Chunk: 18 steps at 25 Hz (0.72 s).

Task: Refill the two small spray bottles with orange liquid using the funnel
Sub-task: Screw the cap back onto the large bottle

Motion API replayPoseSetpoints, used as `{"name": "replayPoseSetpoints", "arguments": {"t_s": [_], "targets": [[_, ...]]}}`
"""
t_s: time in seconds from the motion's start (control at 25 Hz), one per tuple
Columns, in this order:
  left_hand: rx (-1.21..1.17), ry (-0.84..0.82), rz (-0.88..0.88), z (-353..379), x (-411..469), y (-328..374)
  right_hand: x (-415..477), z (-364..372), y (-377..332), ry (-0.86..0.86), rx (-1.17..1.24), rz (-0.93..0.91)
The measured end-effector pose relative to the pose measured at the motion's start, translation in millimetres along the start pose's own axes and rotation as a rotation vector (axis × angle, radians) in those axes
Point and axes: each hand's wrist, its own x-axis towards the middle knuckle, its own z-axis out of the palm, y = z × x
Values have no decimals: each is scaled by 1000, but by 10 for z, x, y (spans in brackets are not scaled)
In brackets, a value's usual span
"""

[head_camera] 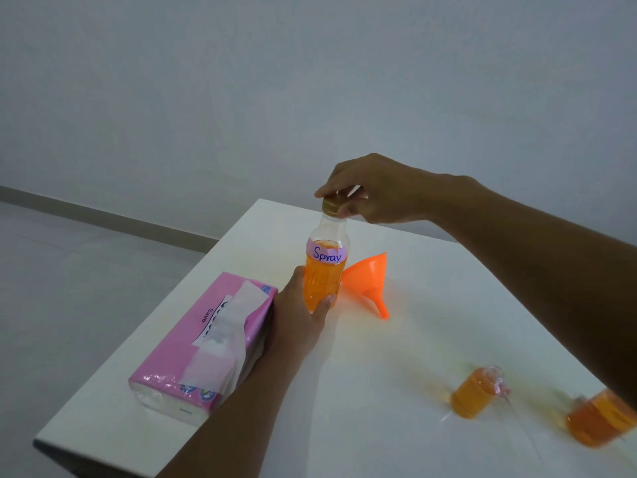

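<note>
– Spray bottles come first, nearest us: one small spray bottle [477, 395], and a second small bottle [599, 422] half under the right forearm. Why are they parked there?
– Out of the way, I'd judge. They sit on the white bench [431, 339], well apart from the pouring gear. Both are clear plastic and blurred, and both show orange liquid [468, 405]. Whether their tops are on I cannot tell.
– And the pink tissue pack [206, 339]?
– It's soft and film-wrapped, with a sheet poking out, likely kept close for drips. Just beyond it the left hand [300, 315] has its grip wrapped round the base of the large bottle [325, 277], steadying it upright.
– So the right hand [372, 191] works the top?
– Yes, its grip pinches the ribbed gold cap [332, 205], placed for twisting. The bottle is smooth and clear, with a paper label [327, 255] reading "Spray".
– The funnel [365, 281]?
– It's glossy orange plastic, lying on its side just right of the bottle, spout toward us, in no bottle yet. Beyond is a plain grey wall [206, 98].
</note>
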Motion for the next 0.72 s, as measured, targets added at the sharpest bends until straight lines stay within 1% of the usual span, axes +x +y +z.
{"name": "replayPoseSetpoints", "arguments": {"t_s": [0.12,0.2,0.32,0.48,0.56,0.64,0.72], "targets": [[44,-11,-11,-1,12,-11,6,33,-36,53,-19,4],[51,-3,-13,-2,4,-14,-7,43,-106,79,2,47],[43,5,14,-9,4,0,-4,133,-192,151,21,151],[80,-16,0,-49,-31,54,35,199,-391,257,77,362],[97,-36,-22,-63,-37,55,17,184,-520,271,112,434],[93,-54,-35,-81,-45,83,5,184,-494,257,192,447],[51,-66,-52,-104,-89,126,-62,162,-413,243,245,420]]}}
